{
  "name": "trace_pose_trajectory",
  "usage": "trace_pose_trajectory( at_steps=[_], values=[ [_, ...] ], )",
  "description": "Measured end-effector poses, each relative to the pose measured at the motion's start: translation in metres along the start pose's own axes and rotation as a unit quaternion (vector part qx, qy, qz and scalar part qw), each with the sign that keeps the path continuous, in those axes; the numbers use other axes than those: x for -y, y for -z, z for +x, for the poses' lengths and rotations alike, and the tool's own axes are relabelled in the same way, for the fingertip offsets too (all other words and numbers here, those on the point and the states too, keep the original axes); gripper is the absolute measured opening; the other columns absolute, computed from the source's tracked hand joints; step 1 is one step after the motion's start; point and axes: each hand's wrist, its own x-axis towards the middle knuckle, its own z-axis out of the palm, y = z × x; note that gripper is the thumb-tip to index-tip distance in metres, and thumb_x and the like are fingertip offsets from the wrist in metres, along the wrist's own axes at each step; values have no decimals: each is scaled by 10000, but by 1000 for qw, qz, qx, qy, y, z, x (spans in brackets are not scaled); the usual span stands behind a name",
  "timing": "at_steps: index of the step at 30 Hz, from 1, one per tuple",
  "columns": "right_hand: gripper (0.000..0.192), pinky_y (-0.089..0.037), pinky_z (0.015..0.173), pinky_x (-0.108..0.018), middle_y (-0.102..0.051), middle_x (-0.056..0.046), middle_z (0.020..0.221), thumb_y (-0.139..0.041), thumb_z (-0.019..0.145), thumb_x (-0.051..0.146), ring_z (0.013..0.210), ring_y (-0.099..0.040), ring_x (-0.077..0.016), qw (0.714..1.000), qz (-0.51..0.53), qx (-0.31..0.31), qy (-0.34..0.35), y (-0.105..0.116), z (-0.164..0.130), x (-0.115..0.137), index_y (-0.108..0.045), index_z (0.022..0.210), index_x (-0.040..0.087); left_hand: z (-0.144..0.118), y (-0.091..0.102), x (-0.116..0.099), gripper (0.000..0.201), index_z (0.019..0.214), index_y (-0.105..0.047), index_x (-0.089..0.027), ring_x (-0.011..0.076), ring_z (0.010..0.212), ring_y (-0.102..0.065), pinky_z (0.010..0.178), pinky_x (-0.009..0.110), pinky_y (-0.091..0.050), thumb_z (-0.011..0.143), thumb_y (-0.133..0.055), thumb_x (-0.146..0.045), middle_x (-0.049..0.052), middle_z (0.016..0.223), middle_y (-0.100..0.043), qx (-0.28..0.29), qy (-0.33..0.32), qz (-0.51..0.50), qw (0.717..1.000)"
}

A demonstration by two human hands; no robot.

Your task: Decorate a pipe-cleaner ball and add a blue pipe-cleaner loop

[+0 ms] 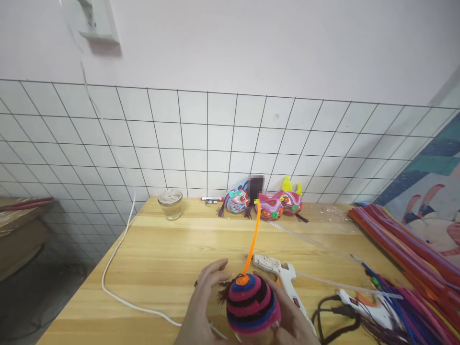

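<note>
Partly out of view at the bottom edge: the striped ball (253,306), lower centre, banded in pink, black and blue, its pale underside cut short by the frame. Wrists and most of both thumbs are likewise cropped or hidden. A pixelated dark patch (256,188) masks whatever stands among the figures at centre; beneath it, the far end of the orange strip (254,239) is hard to make out.

Left hand (206,294), one: half open, fingers loosely curved beside the ball's dark tassel (224,291), a gap of tabletop showing between palm and ball; whether its fingertips or thumb touch cannot be told. Right hand (293,316), one: curved closely against the ball's right side, fingers partly behind it, holding it. The orange strip rises from an orange coil on the ball's top.

Glue guns, two: a white glue gun (273,264) just beyond the right hand, its handle partly covered; a second glue gun (373,311), lower right, tangled with black cord (318,318) and dark strands.

Fuzzy stems (406,254), bundled, right edge, cut off. Decorated figures (272,207), in a cluster, centre, overlapping. Glass jar (170,206), left of centre, contents unclear. White cable (118,294), left, across the wooden table (172,258). Wall socket (97,19), upper left, cropped by the top edge.
</note>
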Motion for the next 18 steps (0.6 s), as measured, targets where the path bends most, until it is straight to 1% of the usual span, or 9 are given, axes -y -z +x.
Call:
trace_pose_trajectory(
  at_steps=[3, 5, 7, 9, 11, 14, 15, 17, 18],
  values=[
    [718, -398, 941, -386, -536, -98, 1256, -498, 662, 683, 1164, -471, -291, 999, -21, -27, 20, 1, 1, 1, -428, 1256, 286, -2, 1, 2, 854, 1142, -534, -287, 332, 1054, -516, 870, 418, -429, 349, -849, -290, 114, 1179, -539, -7, 4, 8, 1000],
    [682, -455, 872, -385, -540, -97, 1246, -465, 695, 675, 1151, -482, -294, 998, -39, -42, 17, -2, 1, 3, -420, 1257, 291, -3, -1, 1, 857, 1159, -525, -293, 315, 1006, -541, 837, 393, -450, 364, -845, -292, 101, 1146, -554, 1, 2, 5, 1000],
    [664, -487, 816, -376, -522, -106, 1260, -450, 727, 652, 1138, -493, -296, 998, -51, -39, 21, -6, 0, 4, -390, 1275, 283, -2, -5, -2, 843, 1173, -519, -305, 306, 994, -550, 837, 379, -453, 393, -839, -285, 90, 1133, -568, 15, -5, 7, 1000],
    [664, -463, 857, -379, -500, -119, 1278, -461, 750, 618, 1135, -495, -294, 997, -56, -42, 42, -9, -1, 2, -346, 1299, 263, -2, -9, -5, 800, 1187, -508, -319, 297, 1016, -545, 863, 375, -440, 452, -818, -263, 84, 1162, -560, 17, -10, 17, 1000],
    [668, -419, 918, -381, -488, -124, 1285, -492, 757, 584, 1140, -489, -293, 993, -77, -64, 69, -11, -2, -5, -318, 1308, 249, -2, -12, -5, 769, 1192, -501, -325, 295, 1052, -529, 891, 379, -426, 488, -800, -247, 80, 1182, -551, 29, -6, 29, 999],
    [670, -415, 921, -375, -457, -121, 1301, -498, 760, 573, 1168, -452, -302, 975, -158, -110, 111, -11, -3, -16, -299, 1310, 246, -3, -15, 0, 724, 1196, -497, -315, 301, 1095, -501, 909, 401, -416, 532, -773, -234, 90, 1198, -534, 48, -13, 42, 998],
    [679, -410, 923, -380, -448, -126, 1303, -482, 764, 583, 1181, -433, -309, 967, -186, -119, 127, -11, -3, -18, -287, 1315, 238, -4, -15, 2, 714, 1203, -489, -315, 304, 1109, -489, 913, 409, -412, 548, -762, -230, 93, 1205, -526, 41, -22, 43, 998],
    [695, -403, 922, -389, -444, -137, 1290, -433, 774, 608, 1197, -404, -320, 954, -228, -122, 153, -11, -4, -19, -268, 1326, 218, -4, -13, 6, 723, 1219, -468, -324, 306, 1128, -473, 918, 414, -408, 563, -750, -210, 90, 1228, -509, 68, -38, 43, 996],
    [698, -410, 911, -387, -445, -139, 1282, -407, 780, 617, 1195, -404, -321, 951, -237, -119, 159, -11, -4, -18, -259, 1331, 214, -4, -12, 6, 731, 1223, -458, -324, 309, 1140, -463, 928, 417, -398, 563, -747, -198, 89, 1245, -497, 56, -30, 37, 997]
  ],
)
